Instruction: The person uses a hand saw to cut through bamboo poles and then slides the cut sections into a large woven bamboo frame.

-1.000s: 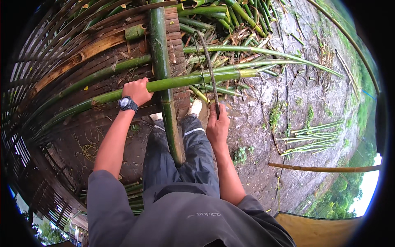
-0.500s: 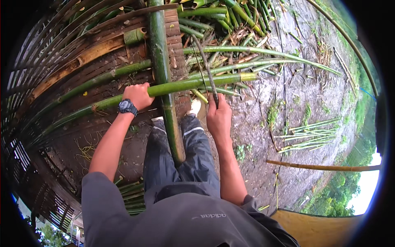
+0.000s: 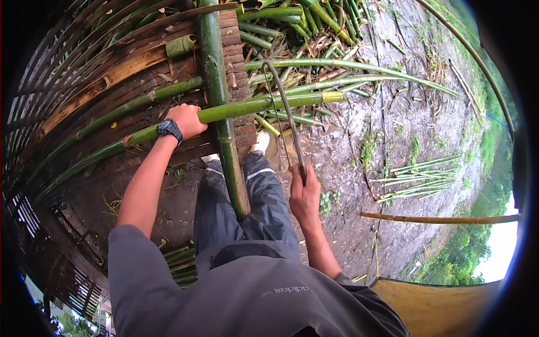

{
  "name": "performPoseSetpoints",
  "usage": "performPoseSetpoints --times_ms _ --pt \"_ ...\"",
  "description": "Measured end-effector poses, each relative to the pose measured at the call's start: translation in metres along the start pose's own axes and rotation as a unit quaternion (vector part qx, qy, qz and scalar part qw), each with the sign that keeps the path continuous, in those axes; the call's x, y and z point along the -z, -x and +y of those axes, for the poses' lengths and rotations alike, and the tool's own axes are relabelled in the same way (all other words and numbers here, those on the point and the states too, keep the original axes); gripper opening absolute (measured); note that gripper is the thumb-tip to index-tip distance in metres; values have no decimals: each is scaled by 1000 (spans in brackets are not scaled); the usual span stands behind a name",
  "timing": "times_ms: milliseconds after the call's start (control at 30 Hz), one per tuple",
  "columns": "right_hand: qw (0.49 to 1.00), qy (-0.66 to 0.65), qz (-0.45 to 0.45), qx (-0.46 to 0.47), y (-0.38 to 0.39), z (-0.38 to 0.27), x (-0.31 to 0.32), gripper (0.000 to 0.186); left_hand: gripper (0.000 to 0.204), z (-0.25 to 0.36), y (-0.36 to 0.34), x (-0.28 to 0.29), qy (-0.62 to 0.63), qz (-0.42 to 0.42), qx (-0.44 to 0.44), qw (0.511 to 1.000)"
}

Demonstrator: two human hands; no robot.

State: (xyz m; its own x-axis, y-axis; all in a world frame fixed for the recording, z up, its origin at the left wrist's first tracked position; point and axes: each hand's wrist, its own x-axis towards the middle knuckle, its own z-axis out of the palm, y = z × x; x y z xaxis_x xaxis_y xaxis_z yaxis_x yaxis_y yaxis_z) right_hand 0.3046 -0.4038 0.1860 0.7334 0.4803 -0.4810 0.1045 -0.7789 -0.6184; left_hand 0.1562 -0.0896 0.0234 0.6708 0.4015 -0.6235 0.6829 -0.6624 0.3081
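L hand [image 3: 186, 120], watch [image 3: 169, 130] on wrist, was closed in a fist over the green pole [image 3: 258, 105], fingers wrapped approx. all the way; undersides of fingers hidden, so couldn't tell full wrap. To its L, the pole ran back over dark slats [image 3: 185, 67], w/ another green pole [image 3: 146, 100] lying roughly alongside, farther off. Just R of that hand it crossed on top of the thick upright pole [image 3: 212, 62], whose near end lay btwn the person's legs. Pole's long axis ran L-R, rising slightly away to the R; cut end stuck out past the slats. Bow saw [image 3: 289, 118] lay crosswise over that free stretch, approx. fore-aft; blade contact w/ pole unclear. R hand [image 3: 305, 194] was closed round the saw's near end, no gap seen, nearer the body than the pole & clear of it. L hand was the one on the pole. Farther R: thin cut lengths [image 3: 421, 178] on muddy ground.
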Motion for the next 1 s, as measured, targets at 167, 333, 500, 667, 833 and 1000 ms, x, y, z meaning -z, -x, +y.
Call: performPoseSetpoints --times_ms 167,333,500,667,833,1000 --pt "1000 16 11 -14 -5 -18 14 18 41 9 -10 -1 -21 19 -29 999" --pt "999 11 23 34 -62 -25 -23 20 39 11 1 -5 -6 15 -35 999" --pt "994 -37 70 73 -67 -16 -25 22 32 27 20 -54 -46 373 -20 927" --pt "992 -30 84 95 -65 10 -36 21 19 10 -6 -53 -46 370 -38 927" --pt "991 -41 87 98 -73 -2 -38 19 28 7 -4 -55 -32 299 -19 954" --pt "1000 -4 20 16 1 -9 2 18 30 6 -1 -45 -38 260 6 965"
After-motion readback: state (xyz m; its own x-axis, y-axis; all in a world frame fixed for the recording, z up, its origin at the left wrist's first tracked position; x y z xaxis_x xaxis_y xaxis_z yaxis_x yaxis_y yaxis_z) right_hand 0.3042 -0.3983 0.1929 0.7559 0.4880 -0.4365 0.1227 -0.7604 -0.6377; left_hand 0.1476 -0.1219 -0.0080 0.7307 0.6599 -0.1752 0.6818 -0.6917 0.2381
